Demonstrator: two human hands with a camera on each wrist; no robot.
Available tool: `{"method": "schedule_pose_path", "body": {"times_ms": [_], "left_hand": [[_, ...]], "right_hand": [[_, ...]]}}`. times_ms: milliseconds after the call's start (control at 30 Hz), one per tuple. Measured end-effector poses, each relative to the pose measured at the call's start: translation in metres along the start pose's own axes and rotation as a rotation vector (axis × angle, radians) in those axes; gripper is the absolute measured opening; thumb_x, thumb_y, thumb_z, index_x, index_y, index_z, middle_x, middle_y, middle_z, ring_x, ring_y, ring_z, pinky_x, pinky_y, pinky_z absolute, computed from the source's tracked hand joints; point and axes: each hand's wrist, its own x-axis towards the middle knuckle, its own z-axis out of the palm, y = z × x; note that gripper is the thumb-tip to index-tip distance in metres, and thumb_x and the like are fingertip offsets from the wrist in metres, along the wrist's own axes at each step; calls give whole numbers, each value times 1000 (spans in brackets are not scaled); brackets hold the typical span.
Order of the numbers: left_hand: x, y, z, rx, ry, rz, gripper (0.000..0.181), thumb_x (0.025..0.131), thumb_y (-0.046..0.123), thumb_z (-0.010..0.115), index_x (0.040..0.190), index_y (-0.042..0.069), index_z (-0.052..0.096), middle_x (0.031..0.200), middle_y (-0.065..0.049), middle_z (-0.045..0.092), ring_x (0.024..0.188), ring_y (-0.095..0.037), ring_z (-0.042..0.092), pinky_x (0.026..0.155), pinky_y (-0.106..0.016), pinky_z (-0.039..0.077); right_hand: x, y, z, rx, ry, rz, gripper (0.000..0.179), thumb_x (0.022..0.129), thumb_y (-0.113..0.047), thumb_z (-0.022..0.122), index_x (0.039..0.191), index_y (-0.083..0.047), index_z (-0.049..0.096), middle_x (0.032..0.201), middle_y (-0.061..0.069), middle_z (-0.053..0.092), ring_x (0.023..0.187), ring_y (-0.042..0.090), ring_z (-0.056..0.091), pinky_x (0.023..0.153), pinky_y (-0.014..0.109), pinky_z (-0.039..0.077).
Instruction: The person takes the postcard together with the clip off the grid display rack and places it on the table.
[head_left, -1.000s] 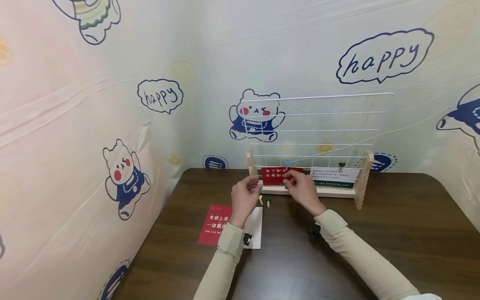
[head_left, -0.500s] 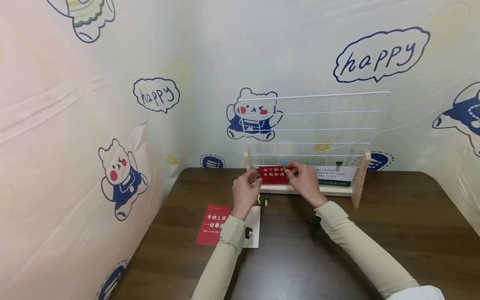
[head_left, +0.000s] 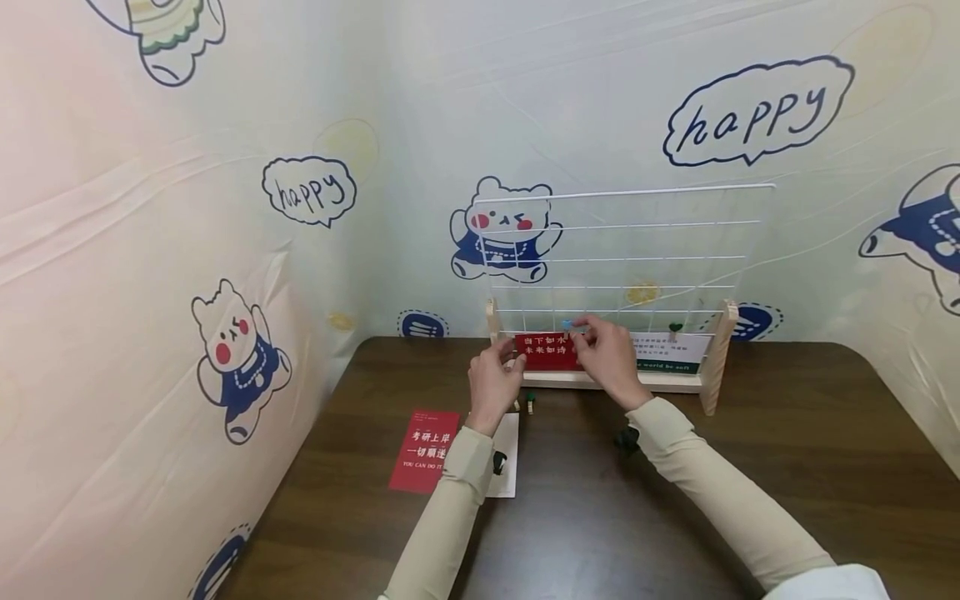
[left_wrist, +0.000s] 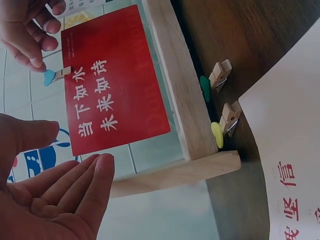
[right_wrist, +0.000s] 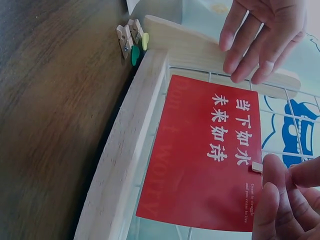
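Observation:
A red card [left_wrist: 115, 82] with white lettering hangs on the white wire grid [head_left: 626, 225], held at its upper edge by a small wooden clothespin [left_wrist: 61, 73] with a blue heart. My left hand [head_left: 495, 383] is beside the card's left side, fingers extended and holding nothing. My right hand [head_left: 609, 358] is at the card's upper right, its loosely bent fingertips close to the blue heart but apart from it in the left wrist view. The right wrist view has the heart hidden behind those fingers. A white and green card [head_left: 675, 353] hangs farther right under a dark green heart clothespin [head_left: 676, 328].
The grid stands on a wooden base [left_wrist: 175, 80] at the table's back. Two clothespins, one green [left_wrist: 219, 75] and one yellow [left_wrist: 229, 119], lie before it. A red card [head_left: 423, 452] and a white card [head_left: 508, 450] lie on the brown table [head_left: 570, 517], partly behind my left arm.
My right hand has moved up and right from the front of the hanging red card toward its clothespin, uncovering more lettering. The left hand stays almost still. The head view has shifted slightly.

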Motion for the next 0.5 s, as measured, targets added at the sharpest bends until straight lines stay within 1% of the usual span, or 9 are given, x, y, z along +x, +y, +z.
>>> {"method": "schedule_pose_path", "body": {"times_ms": [133,267,500], "left_hand": [[2,-2,1,-1,2,-1,39,99,15,71,136,3,67,131,-17,74,116,-31,75,97,-47,61],[3,-3,2,-6,4,-6,39,99,15,71,136,3,67,130,-17,74,116,-31,75,97,-46,61],[4,-5,6,-22,-12,-17,39,99,14,71,136,2,66,130,-18,74,117,-32,75,96,-46,61]], "right_hand": [[1,1,-1,-14,5,-6,20,99,-13,67,115,-3,74,67,7,74,50,10,61,47,27,40],[2,1,-1,-21,-11,-6,24,99,-12,67,120,-3,74,67,8,74,51,11,62,46,28,39],[4,0,1,-33,-44,-5,32,101,-13,65,130,-2,71,70,9,76,47,10,59,41,27,33]]}}
